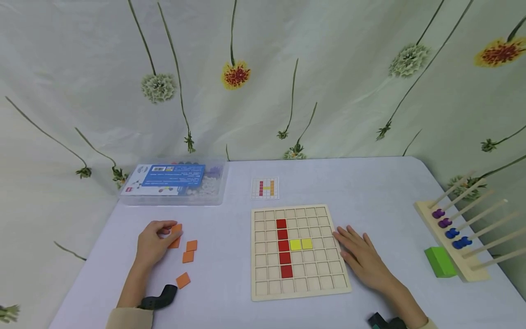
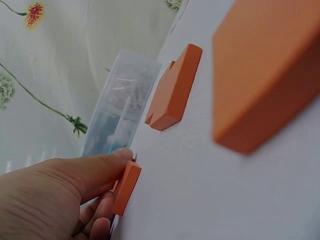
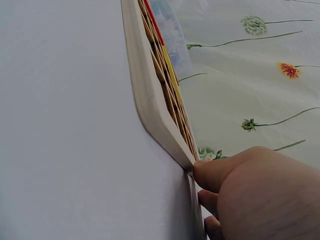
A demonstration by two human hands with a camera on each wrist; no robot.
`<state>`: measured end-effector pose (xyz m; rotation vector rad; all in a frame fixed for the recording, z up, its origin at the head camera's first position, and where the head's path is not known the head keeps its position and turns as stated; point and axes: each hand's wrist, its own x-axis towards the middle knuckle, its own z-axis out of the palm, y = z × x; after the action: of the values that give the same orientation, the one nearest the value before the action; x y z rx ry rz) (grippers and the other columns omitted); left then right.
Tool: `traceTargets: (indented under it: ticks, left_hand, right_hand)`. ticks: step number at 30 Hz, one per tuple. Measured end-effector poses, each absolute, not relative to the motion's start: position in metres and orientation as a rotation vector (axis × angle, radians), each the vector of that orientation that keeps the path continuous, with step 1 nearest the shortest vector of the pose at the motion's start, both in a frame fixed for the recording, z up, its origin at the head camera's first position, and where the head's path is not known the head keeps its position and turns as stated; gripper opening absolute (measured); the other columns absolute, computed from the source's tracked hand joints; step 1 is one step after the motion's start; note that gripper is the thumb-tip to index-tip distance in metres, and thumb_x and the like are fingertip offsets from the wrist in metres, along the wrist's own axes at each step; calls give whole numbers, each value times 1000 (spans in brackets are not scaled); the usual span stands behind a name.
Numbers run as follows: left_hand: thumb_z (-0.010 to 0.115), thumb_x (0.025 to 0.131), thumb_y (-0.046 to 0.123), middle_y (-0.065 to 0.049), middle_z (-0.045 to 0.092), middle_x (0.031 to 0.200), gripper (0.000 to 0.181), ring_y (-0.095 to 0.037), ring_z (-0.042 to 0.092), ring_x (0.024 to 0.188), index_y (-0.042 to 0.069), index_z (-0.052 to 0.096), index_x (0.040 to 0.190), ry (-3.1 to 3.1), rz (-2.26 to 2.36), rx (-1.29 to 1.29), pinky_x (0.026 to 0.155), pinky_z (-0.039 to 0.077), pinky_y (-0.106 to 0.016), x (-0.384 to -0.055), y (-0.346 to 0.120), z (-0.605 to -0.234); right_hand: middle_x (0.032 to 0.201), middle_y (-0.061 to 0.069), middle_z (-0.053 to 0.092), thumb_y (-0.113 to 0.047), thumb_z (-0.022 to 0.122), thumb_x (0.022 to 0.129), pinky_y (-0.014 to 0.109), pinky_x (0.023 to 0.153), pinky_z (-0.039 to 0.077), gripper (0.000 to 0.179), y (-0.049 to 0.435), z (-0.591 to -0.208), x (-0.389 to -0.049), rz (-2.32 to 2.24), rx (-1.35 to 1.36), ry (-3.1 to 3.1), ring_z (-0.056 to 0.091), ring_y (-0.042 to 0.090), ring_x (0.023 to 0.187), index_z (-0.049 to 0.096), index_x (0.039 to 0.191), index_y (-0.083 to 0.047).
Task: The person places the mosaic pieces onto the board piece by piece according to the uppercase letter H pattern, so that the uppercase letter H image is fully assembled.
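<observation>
My left hand (image 1: 154, 242) is at the left of the table, its thumb and fingers pinching an orange square tile (image 1: 176, 228). In the left wrist view this tile (image 2: 127, 187) shows edge-on between thumb and fingers. Another orange tile (image 1: 174, 243) lies partly under the hand. A wooden grid board (image 1: 263, 287) lies mid-table, with a column of several red tiles (image 1: 284, 246) and two yellow tiles (image 1: 307, 243) to its right. My right hand (image 1: 365, 258) rests beside the board's right edge, fingers extended and touching it; in the right wrist view the thumb (image 3: 215, 172) meets the board's corner.
More orange tiles (image 1: 188, 257) lie between the left hand and the board. A small pattern card (image 1: 265, 188) lies behind the board. A clear plastic box (image 1: 213, 199) stands at the back left. At the right are a pegged bead stand (image 1: 472, 269) and a green block (image 1: 440, 262).
</observation>
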<state>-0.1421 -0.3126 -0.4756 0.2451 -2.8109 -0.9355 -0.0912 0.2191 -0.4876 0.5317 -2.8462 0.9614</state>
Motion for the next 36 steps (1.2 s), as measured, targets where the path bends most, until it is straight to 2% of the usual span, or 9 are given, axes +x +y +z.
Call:
traceTargets:
  ticks: [9, 17, 23, 28, 36]
  left_hand:
    - [68, 90, 14, -18, 58, 109, 34, -27, 53, 95, 0, 66, 121, -2869, -976, 252, 71, 42, -19, -143, -314, -476]
    - [71, 89, 28, -15, 62, 104, 38, -24, 53, 91, 2, 67, 117, -2838, -1024, 338, 68, 42, -22, -142, -313, -470]
    - [71, 88, 24, -12, 64, 98, 34, -14, 53, 85, 4, 67, 115, -2776, -1059, 286, 64, 44, -17, -141, -303, -453]
    - [74, 86, 25, -11, 66, 95, 34, -5, 53, 79, 3, 69, 111, -2738, -1102, 155, 66, 46, -14, -141, -281, -431]
    - [75, 85, 20, -9, 66, 95, 28, -19, 58, 87, 6, 70, 109, -2741, -1196, -58, 71, 47, -17, -150, -232, -417]
  right_hand:
    - [152, 16, 40, -17, 55, 98, 70, 111, 8, 47, 220, -486, -91, 963, 523, -2859, 25, 45, 144, 48, 144, -11]
    - [152, 17, 41, -17, 55, 98, 70, 111, 8, 47, 220, -486, -90, 984, 528, -2859, 25, 45, 144, 48, 144, -10]
    - [152, 16, 41, -17, 56, 98, 70, 111, 9, 47, 220, -487, -91, 975, 527, -2863, 25, 45, 144, 48, 144, -11]
    - [152, 17, 41, -18, 55, 98, 70, 111, 9, 47, 219, -487, -91, 979, 530, -2862, 25, 45, 144, 48, 144, -11]
    - [153, 15, 41, -17, 55, 99, 69, 111, 9, 47, 219, -486, -91, 967, 519, -2868, 26, 43, 145, 48, 144, -11]
